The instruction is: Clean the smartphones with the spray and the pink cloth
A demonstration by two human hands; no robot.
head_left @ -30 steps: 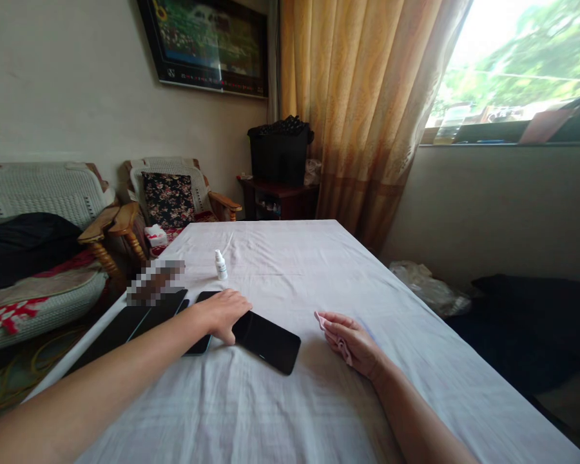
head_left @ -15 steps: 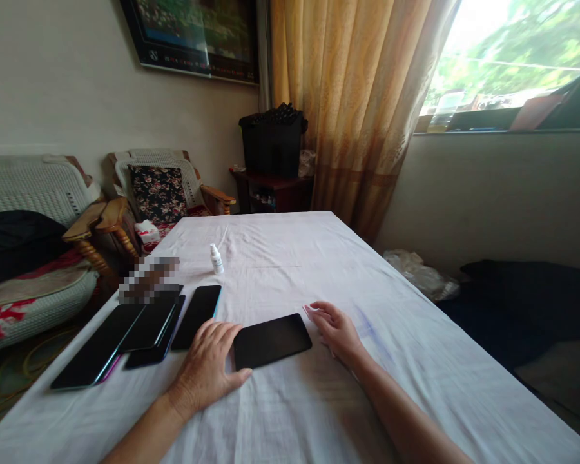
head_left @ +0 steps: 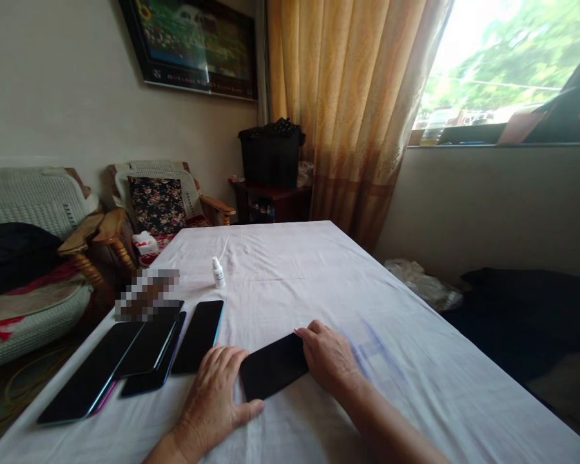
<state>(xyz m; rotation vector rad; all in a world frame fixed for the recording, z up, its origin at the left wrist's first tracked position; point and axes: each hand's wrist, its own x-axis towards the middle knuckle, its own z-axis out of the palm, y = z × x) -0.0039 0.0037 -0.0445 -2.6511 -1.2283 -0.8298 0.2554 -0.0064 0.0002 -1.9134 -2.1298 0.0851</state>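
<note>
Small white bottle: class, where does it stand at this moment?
In the head view, the small white bottle stands on the tablecloth, left of centre, just beyond the blue-edged phone that lies near the left hand.

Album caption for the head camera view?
Left hand and right hand at opposite ends of one dark phone, white bottle beyond.

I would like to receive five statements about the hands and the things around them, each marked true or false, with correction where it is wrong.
1. The left hand is at one end of the black phone. True.
2. The right hand covers part of this phone's other end. True.
3. A red mug stands beyond the phones. False: it is a white bottle.
4. Further left lie more dark-screened devices. True.
5. Everything rests on bare wood. False: the devices rest on a white tablecloth.
</note>
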